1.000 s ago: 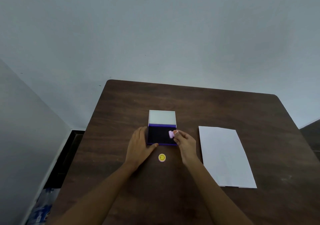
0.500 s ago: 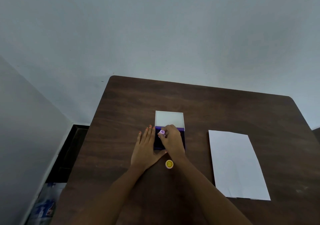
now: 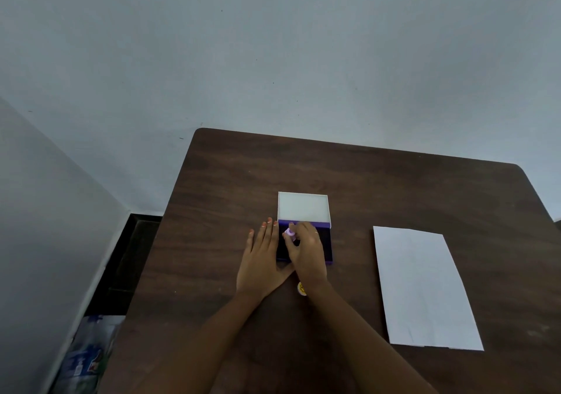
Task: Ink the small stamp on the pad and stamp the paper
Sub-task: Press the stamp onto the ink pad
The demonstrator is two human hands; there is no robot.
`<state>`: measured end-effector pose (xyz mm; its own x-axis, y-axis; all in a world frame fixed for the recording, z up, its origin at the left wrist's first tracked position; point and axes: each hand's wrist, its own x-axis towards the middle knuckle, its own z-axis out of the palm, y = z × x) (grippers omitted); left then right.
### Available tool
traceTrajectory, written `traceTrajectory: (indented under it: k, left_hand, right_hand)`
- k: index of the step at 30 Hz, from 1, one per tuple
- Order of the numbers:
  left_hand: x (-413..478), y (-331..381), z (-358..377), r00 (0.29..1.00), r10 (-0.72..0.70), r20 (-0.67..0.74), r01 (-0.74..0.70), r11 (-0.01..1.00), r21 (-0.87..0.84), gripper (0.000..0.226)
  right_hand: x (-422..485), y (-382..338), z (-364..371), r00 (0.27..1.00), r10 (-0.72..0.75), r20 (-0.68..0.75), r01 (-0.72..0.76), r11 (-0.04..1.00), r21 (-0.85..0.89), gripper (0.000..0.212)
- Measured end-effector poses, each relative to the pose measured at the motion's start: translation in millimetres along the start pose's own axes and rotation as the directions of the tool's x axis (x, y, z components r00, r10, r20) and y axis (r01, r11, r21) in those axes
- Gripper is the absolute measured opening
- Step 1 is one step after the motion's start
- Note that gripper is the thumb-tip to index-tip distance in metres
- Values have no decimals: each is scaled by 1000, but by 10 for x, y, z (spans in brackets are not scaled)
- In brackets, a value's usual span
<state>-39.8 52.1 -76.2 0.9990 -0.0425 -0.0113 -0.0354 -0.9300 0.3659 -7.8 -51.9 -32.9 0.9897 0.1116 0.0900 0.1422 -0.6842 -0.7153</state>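
Observation:
The ink pad [image 3: 327,246] lies open mid-table, a purple tray with a dark pad and its white lid [image 3: 303,208] folded back behind it. My right hand [image 3: 306,251] pinches the small pink stamp [image 3: 290,233] and holds it down over the pad's left part. My left hand [image 3: 262,260] lies flat, fingers spread, against the pad's left edge. The white paper [image 3: 422,287] lies to the right, apart from both hands, with no mark that I can see.
A small yellow round cap [image 3: 301,288] lies on the dark wooden table [image 3: 230,187] just below the pad, partly under my right wrist. The table's left edge drops to the floor, where a plastic bag [image 3: 88,357] lies. A grey wall stands behind.
My right hand has carried the pink stamp from the pad's right edge to over its left part and lowered it. My left hand has flattened beside the pad.

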Motion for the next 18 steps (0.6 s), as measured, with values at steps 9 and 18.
traceTrajectory:
  k: [9,18]
  left_hand:
    - [0,7,-4,1000,-7,16,8,1000,-19,88]
    - [11,13,-178,996,-56,70,74,957,-282,80]
  right_hand:
    - [101,-51,-35,989,100,106,-99,995,-21,16]
    - [185,1,-400,776,576,256,-572,475,668,23]
